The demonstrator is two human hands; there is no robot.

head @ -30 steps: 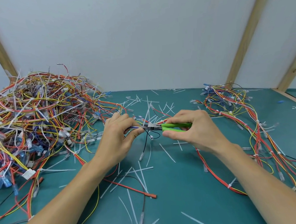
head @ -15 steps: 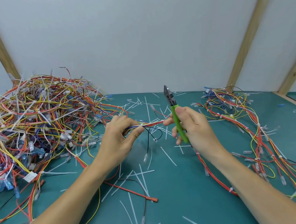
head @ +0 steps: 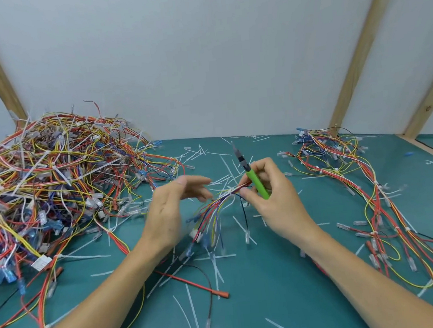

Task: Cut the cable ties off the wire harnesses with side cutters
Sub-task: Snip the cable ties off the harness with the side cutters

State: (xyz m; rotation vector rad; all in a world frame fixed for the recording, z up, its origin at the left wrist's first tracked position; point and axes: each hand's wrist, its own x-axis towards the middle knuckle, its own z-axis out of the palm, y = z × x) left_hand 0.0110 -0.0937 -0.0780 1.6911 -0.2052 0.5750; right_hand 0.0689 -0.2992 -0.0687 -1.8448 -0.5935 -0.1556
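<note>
Covering the teal tabletop (head: pixel 263 304): cut ties (head: pixel 189 309); white wall (head: pixel 200 59) behind.

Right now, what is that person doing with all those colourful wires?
A person is snipping plastic ties off wire bundles. The right hand grips green-handled side cutters, tip pointing up, and also pinches one small bundle of coloured wires whose loose ends hang toward the green table. The left hand is open beside that bundle, blurred. A big tangled heap of wires sits on the left, a smaller pile of wires on the right, with cut white ties scattered between.
</note>
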